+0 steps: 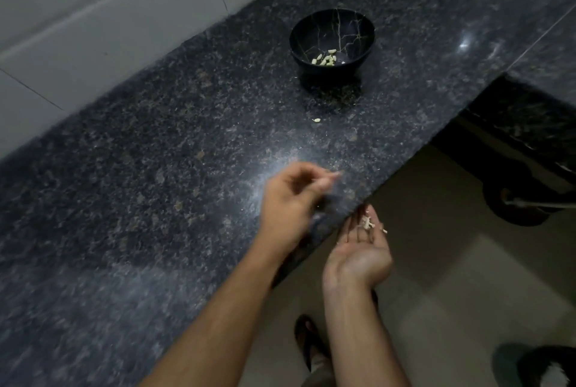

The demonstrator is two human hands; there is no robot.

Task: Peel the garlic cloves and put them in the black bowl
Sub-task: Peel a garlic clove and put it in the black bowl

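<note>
The black bowl (332,40) with thin gold veins stands on the dark granite counter (156,168) at the back. Several peeled garlic cloves (325,58) lie in its bottom. One loose peeled clove (316,120) lies on the counter in front of the bowl. My left hand (293,202) is blurred over the counter near its front edge, fingers curled with the fingertips together; whether they pinch anything I cannot tell. My right hand (358,249) is held palm up just below the counter's edge, cupping bits of garlic skin (367,224).
A white tiled wall (93,18) runs along the counter's far side. The counter's front edge runs diagonally to the right; below it is a pale floor (452,277), my sandalled foot (308,343) and dark objects at the right.
</note>
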